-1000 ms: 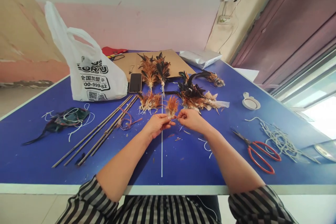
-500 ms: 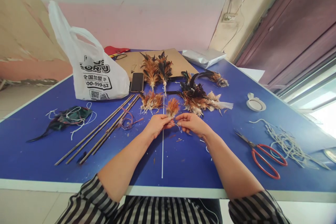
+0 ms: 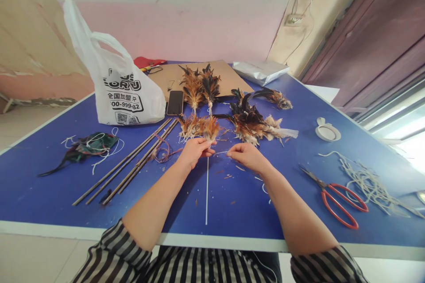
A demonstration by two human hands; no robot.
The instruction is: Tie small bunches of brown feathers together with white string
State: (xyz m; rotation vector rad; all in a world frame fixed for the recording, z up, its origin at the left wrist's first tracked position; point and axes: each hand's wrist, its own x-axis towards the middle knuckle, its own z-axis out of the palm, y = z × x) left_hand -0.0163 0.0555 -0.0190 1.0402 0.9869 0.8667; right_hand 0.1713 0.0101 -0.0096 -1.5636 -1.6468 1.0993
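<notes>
My left hand [image 3: 195,151] is closed on the base of a small bunch of orange-brown feathers [image 3: 211,129], tips pointing away from me. My right hand [image 3: 246,156] pinches the end of a thin white string [image 3: 220,153], which stretches across to the left hand; where it meets the bunch is hidden by the fingers. Just behind the left hand lies a row of short orange feather bunches [image 3: 191,127]. A larger pile of dark and brown feathers [image 3: 247,119] sits beyond my right hand.
Red-handled scissors [image 3: 343,203] and tangled pale cord [image 3: 365,181] lie at the right, below a white tape roll [image 3: 328,132]. Thin sticks [image 3: 133,163], a phone [image 3: 175,103] and a white plastic bag [image 3: 128,88] are on the left. Tied feather bunches [image 3: 210,86] rest on cardboard [image 3: 232,79].
My left hand has moved a little left with the feather bunch. My right hand has drawn away to the right, and the string now spans a wider gap between the hands.
</notes>
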